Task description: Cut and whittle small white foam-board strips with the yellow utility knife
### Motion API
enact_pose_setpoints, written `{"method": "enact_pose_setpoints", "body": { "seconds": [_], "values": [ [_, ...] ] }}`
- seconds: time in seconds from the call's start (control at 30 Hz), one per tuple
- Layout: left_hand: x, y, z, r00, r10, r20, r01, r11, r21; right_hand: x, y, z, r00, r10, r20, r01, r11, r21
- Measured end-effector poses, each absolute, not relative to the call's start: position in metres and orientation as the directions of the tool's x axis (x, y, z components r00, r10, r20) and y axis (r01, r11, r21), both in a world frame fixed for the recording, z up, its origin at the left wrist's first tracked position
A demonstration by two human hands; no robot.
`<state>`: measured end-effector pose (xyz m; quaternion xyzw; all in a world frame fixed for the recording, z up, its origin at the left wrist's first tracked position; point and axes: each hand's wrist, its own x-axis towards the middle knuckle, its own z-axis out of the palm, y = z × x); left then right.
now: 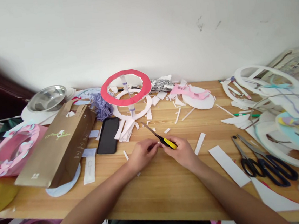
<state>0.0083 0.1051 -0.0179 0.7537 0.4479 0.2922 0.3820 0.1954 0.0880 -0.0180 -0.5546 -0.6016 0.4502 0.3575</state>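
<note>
My right hand (178, 150) is closed around a utility knife (168, 143) with a yellow-and-black handle. Its long thin blade points away from me, up and to the left. My left hand (143, 154) is closed in a pinch, its fingertips close to those of the right. A tiny white bit shows between the two hands, too small to make out. Just beyond the blade lie stacked white strips (127, 130) and small scraps. Behind them stands a frame with a red ring (127, 101) on top and a white ring (115, 113) below.
On the left are a brown box (54, 145), a black phone (107, 135), purple yarn (100, 106) and a metal bowl (48, 98). To the right lie black-handled scissors (252, 165), blue-handled scissors (277, 166), a white strip (228, 165) and several white rings (240, 71).
</note>
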Motion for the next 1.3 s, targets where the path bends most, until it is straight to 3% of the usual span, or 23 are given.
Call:
{"method": "enact_pose_setpoints", "body": {
  "seconds": [0.2, 0.4, 0.6, 0.77, 1.0, 1.17, 1.3],
  "values": [
    [0.0117, 0.1025, -0.0182, 0.435, 0.897, 0.079, 0.474, -0.302, 0.827, 0.1928, 0.0836, -0.0183, -0.096, 0.994, -0.054, 0.44, -0.006, -0.898],
    [0.0137, 0.1008, -0.0201, 0.394, 0.917, -0.062, 0.436, -0.127, 0.891, 0.1922, 0.0817, -0.0202, -0.087, 0.995, -0.055, 0.475, -0.007, -0.88],
    [0.0128, 0.1003, -0.0231, 0.383, 0.917, -0.109, 0.388, -0.053, 0.92, 0.1935, 0.0835, -0.0219, -0.13, 0.988, -0.081, 0.446, -0.015, -0.895],
    [0.0143, 0.1008, -0.0234, 0.364, 0.905, -0.223, 0.296, 0.114, 0.948, 0.1947, 0.0853, -0.0225, -0.176, 0.981, -0.08, 0.479, 0.014, -0.878],
    [0.0144, 0.1041, -0.0229, 0.441, 0.809, -0.389, 0.187, 0.341, 0.921, 0.1922, 0.0856, -0.0213, -0.179, 0.981, -0.078, 0.498, 0.022, -0.867],
    [0.014, 0.1038, -0.0259, 0.448, 0.828, -0.336, 0.124, 0.315, 0.941, 0.1959, 0.0897, -0.0237, -0.168, 0.98, -0.109, 0.394, -0.035, -0.918],
    [0.0063, 0.1078, -0.0219, 0.409, 0.901, -0.143, 0.326, 0.001, 0.945, 0.1964, 0.0901, -0.0271, -0.212, 0.965, -0.155, 0.204, -0.111, -0.973]
  ]
}}
